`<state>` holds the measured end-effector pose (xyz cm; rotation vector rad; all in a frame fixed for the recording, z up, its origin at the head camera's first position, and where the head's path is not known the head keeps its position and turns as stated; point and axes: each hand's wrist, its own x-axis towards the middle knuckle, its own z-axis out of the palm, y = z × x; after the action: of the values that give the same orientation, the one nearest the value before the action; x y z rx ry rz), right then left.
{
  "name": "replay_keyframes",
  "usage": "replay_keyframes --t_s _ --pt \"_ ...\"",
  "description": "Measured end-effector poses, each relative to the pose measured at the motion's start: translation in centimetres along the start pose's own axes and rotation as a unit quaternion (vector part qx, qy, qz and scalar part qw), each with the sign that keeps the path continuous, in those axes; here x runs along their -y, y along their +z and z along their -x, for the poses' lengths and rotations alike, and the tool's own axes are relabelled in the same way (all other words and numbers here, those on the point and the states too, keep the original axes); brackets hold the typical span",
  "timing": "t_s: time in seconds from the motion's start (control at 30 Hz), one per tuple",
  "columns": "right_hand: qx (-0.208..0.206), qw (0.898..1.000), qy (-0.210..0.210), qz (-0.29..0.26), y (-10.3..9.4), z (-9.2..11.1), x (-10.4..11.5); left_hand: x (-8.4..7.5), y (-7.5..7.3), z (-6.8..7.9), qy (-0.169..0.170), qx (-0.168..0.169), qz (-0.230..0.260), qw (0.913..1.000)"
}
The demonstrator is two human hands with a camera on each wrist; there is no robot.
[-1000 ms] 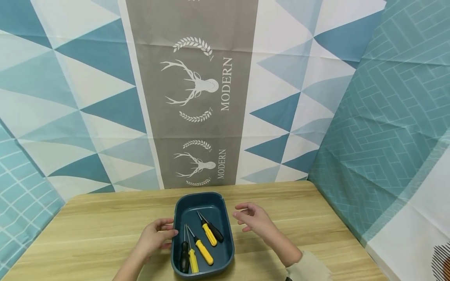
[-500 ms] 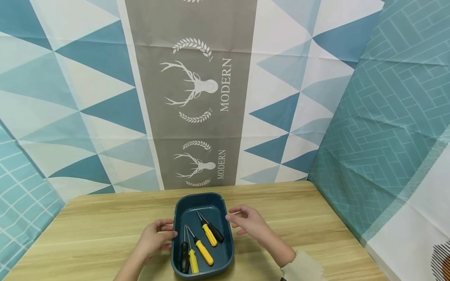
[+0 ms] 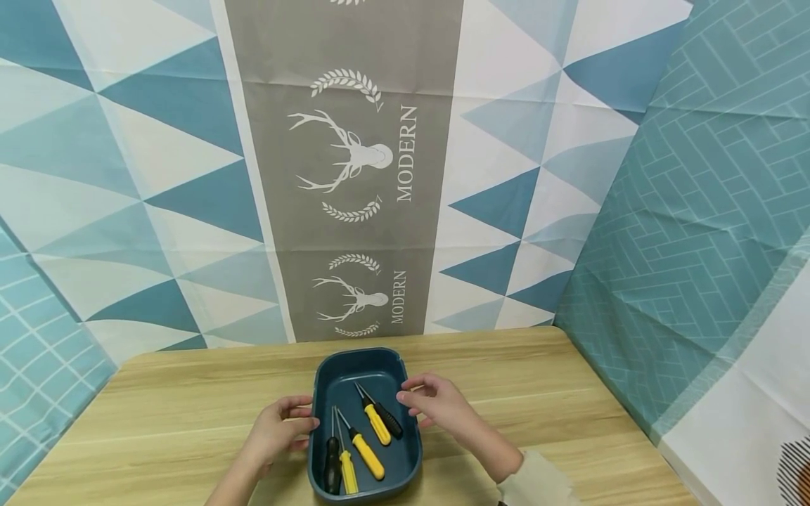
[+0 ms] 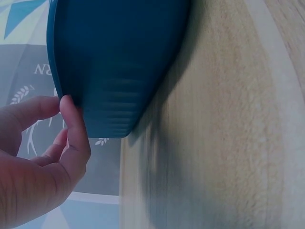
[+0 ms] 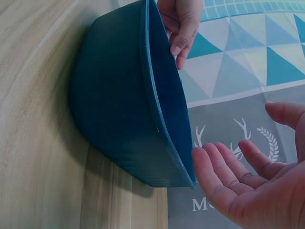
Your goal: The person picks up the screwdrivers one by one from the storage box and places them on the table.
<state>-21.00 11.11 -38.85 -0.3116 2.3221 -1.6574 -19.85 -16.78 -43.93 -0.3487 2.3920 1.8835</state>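
A dark blue bin (image 3: 362, 360) with rounded corners stands on the wooden table. In it lie several screwdrivers: a black-handled one (image 3: 332, 465) at the left, a yellow one (image 3: 349, 472) beside it, a yellow-handled one with a black collar (image 3: 368, 455), and, farther back, another yellow one (image 3: 377, 423) next to a black one (image 3: 389, 419). My left hand (image 3: 275, 430) pinches the bin's left rim between thumb and forefinger. My right hand (image 3: 443, 407) is at the right rim, thumb and fingers spread around it; the right wrist view (image 5: 252, 176) shows no grip.
The wooden table (image 3: 183, 422) extends to both sides of the bin. Patterned cloth (image 3: 354, 151) hangs right behind its far edge, and a teal cloth (image 3: 683, 267) borders its right side.
My right hand has moved left, from beside the bin to its right rim. My left hand, the bin and the screwdrivers have stayed in place.
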Motion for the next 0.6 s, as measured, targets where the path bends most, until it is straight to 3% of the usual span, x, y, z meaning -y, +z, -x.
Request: replay_keyframes --t_s 0.6 --pt "0.021 1.000 0.013 0.002 1.5 -0.5 -0.1 0.1 0.0 0.0 -0.004 -0.002 0.010 0.9999"
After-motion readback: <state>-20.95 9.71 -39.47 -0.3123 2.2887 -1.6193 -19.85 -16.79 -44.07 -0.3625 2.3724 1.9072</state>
